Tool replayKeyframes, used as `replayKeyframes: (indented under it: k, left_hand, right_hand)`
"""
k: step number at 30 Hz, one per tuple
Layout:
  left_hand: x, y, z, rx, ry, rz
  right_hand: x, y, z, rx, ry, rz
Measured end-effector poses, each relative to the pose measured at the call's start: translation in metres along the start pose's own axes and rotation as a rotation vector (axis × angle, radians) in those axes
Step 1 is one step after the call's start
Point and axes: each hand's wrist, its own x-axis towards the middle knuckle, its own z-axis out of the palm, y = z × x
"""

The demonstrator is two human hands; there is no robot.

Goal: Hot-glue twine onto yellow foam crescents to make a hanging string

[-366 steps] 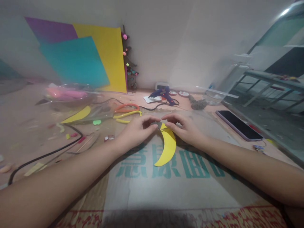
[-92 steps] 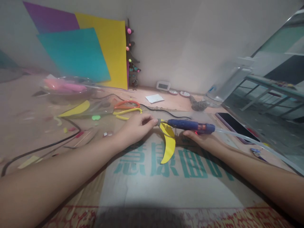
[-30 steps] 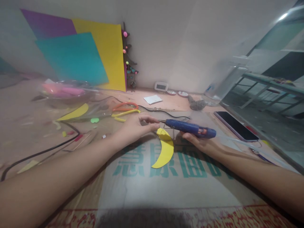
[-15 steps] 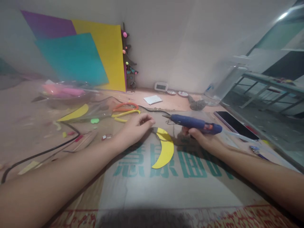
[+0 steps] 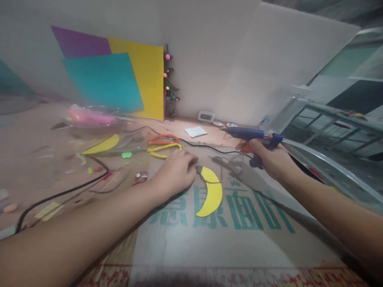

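Note:
My right hand [image 5: 263, 153] is wrapped round a blue glue gun [image 5: 248, 133], raised above the table with its tip pointing left and a black cord below it. A yellow crescent-shaped cutout [image 5: 213, 191] with a dark grey tip lies flat on the printed sheet [image 5: 185, 247]. My left hand [image 5: 181, 169] rests just left of that dark tip, its fingers curled together; whether anything is under them is hidden. Behind the left hand lie scissors [image 5: 164, 139] with orange and yellow handles.
Coloured sheets [image 5: 103, 81] lean on the wall beside a small decorated tree [image 5: 171, 95]. A white card [image 5: 196, 131], a small clock [image 5: 206, 116] and a clear container [image 5: 284, 113] stand further back. Another yellow cutout [image 5: 103, 144] and scraps lie left.
My right hand has lifted the glue gun up and away from the crescent. My left hand has stayed near the crescent's dark tip, its fingers lower. The camera view has shifted a little.

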Motion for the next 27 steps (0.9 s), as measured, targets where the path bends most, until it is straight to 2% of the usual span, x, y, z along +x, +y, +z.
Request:
replayKeyframes:
  k: [3, 8, 11, 16, 21, 24, 27]
  left_hand:
    - [-0.003, 0.004, -0.002, 0.112, -0.044, 0.035]
    - [-0.003, 0.004, -0.003, 0.166, -0.045, 0.058]
    - [-0.001, 0.002, -0.002, 0.15, -0.045, 0.059]
    - [-0.001, 0.0, 0.0, 0.143, -0.05, 0.066]
    - [-0.002, 0.0, -0.001, 0.133, -0.06, 0.077]
    - [-0.003, 0.0, -0.001, 0.11, -0.054, 0.095]
    - [-0.002, -0.001, -0.001, 0.089, -0.051, 0.098]
  right_hand:
    - [0.011, -0.003, 0.002, -0.106, -0.007, 0.088]
    - [0.05, -0.002, 0.014, -0.268, -0.054, 0.082]
    - [0.078, -0.004, 0.028, -0.383, -0.042, 0.068]
    - [0.113, 0.007, 0.06, -0.405, -0.025, 0.063]
    - [0.131, 0.027, 0.078, -0.44, -0.054, 0.06]
    - [0.134, 0.032, 0.076, -0.468, -0.065, 0.021]
    - [0.126, 0.033, 0.069, -0.481, -0.083, -0.042]
